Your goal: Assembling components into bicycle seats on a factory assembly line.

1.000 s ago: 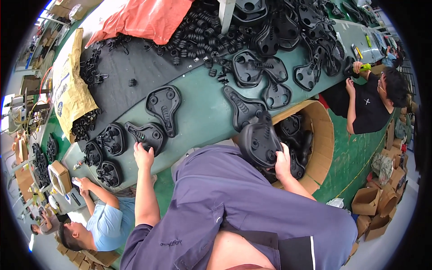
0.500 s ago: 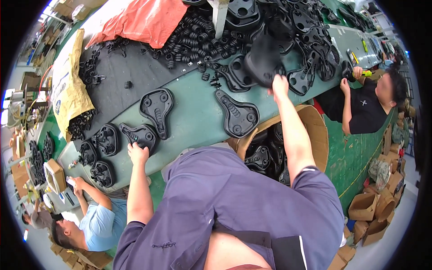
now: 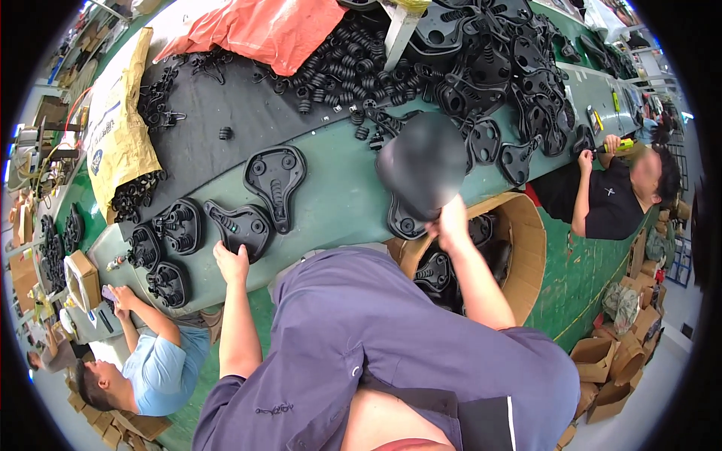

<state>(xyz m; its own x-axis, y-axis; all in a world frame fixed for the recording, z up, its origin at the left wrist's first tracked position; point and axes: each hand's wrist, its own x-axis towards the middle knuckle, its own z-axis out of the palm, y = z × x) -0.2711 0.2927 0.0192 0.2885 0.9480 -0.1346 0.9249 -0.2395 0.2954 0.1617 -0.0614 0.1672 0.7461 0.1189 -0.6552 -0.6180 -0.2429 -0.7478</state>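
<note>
A black bicycle saddle (image 3: 423, 159), blurred by motion, is in my right hand (image 3: 451, 224), which grips its near edge. Partly covered beneath it, another saddle (image 3: 406, 225) lies on the green table. My left hand (image 3: 232, 264) is by the near edge of an upturned saddle (image 3: 241, 230), fingers apart; whether it touches is unclear. Just behind that one, a further saddle (image 3: 275, 184) lies underside up. Several saddles fitted with black springs (image 3: 179, 225) sit left of my left hand.
Black springs (image 3: 350, 68) and a saddle heap (image 3: 481, 83) cover the table's far side. A red sheet (image 3: 263, 34) and yellow sack (image 3: 120, 128) lie farther left. A cardboard drum (image 3: 530, 255) of saddles stands by my right arm. Co-workers (image 3: 162, 372) are on both sides.
My right hand has brought the saddle nearer and left, from beside the heap to over the saddle on the table. My left hand has drawn back slightly from the upturned saddle. The view has shifted slightly.
</note>
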